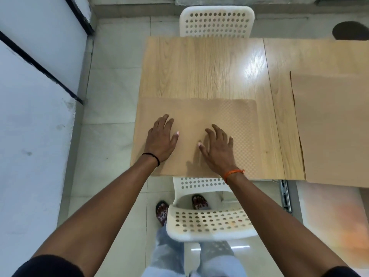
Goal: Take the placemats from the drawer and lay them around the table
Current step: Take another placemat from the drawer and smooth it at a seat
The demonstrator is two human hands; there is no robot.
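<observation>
A tan, dimpled placemat (pixel 235 124) lies flat at the near edge of the light wooden table (pixel 199 64). My left hand (pixel 160 139) rests on its left half with the fingers straight. My right hand (pixel 217 148) lies flat near its middle, fingers spread. Neither hand grips anything. Another tan placemat (pixel 331 124) lies on the table to the right, reaching past the near edge.
A white perforated chair (pixel 207 222) stands between me and the table, and a second one (pixel 216 22) is at the far side. A white wall (pixel 34 116) runs along the left. A dark round object (pixel 350 31) sits at the far right.
</observation>
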